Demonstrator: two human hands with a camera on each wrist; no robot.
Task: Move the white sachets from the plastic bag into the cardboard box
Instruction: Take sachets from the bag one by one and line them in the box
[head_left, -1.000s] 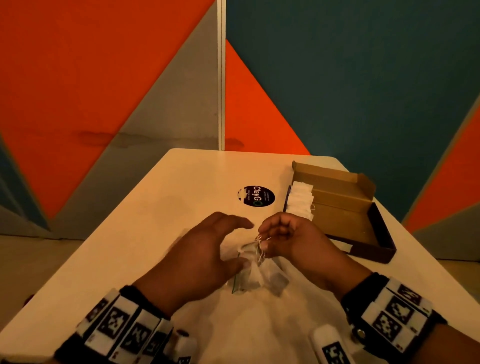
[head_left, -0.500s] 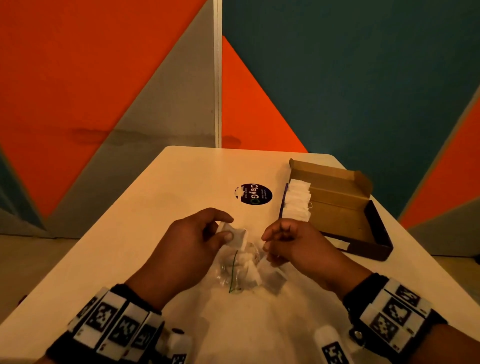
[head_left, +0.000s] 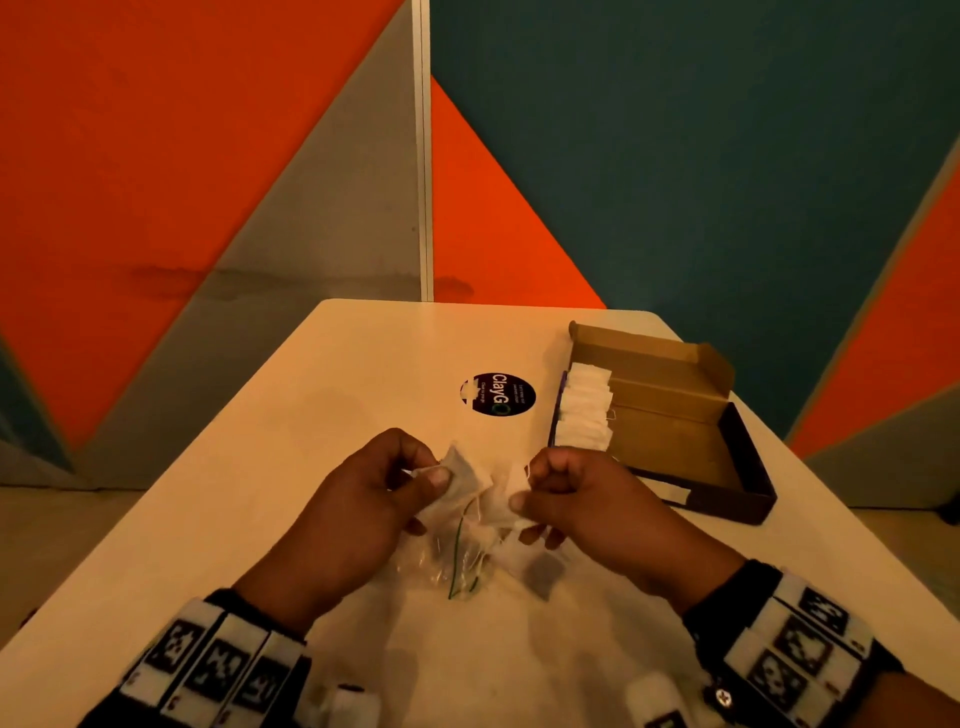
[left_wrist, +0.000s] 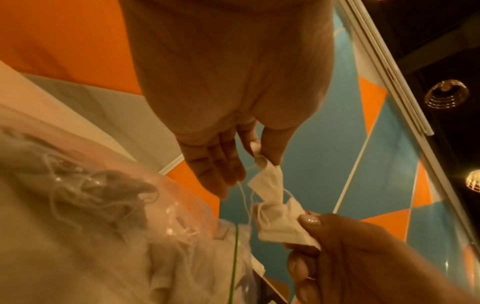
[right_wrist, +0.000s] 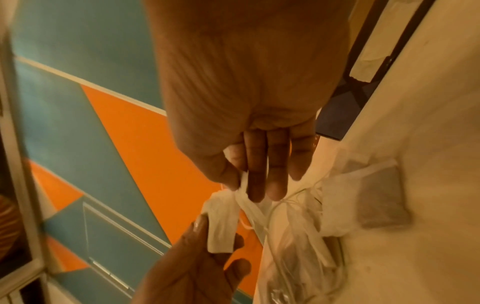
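Over the middle of the table my left hand (head_left: 434, 470) pinches the corner of a white sachet (head_left: 462, 475) between thumb and fingers. My right hand (head_left: 522, 496) pinches a second sachet (head_left: 501, 506) close beside it. In the left wrist view the two sachets (left_wrist: 269, 183) (left_wrist: 280, 226) touch and thin strings hang between them. The clear plastic bag (head_left: 447, 564) lies crumpled under both hands with more sachets inside. The open cardboard box (head_left: 675, 415) stands at the right rear, a row of sachets (head_left: 584, 410) along its left side.
A loose sachet (head_left: 543, 574) lies on the table by the bag, below my right hand. A round black sticker (head_left: 497, 394) marks the tabletop left of the box. The table's right edge runs just past the box; coloured wall panels stand behind.
My left hand has closed on a sachet and lifted it. The right hand has taken hold of a second one, and both hands now hold them together above the bag.
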